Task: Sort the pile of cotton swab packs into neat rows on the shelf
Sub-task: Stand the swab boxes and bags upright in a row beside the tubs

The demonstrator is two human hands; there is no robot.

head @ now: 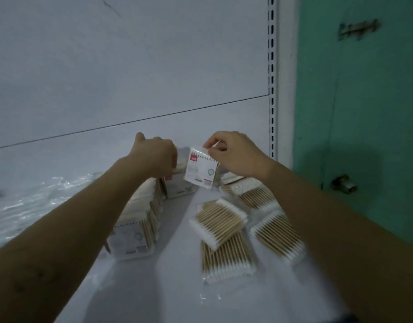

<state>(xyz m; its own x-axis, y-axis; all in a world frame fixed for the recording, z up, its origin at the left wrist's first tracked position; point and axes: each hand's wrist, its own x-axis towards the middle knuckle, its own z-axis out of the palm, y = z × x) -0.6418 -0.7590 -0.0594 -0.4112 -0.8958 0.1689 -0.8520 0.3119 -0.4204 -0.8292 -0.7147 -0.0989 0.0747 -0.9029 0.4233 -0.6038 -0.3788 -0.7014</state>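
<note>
Our right hand (233, 157) pinches one cotton swab pack (200, 171); left hand (156, 155): grip we cannot tell; four loose packs (218, 220) lie at five o'clock.

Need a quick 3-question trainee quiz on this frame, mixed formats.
1. The right hand pinches the lifted pack by its: A) top B) bottom C) left side
2. True or false: the loose packs lie flat on the shelf.
3. Fill in: the upright row of packs stands to the ___ of the loose packs.

Key: 1 A; 2 true; 3 left.
</note>
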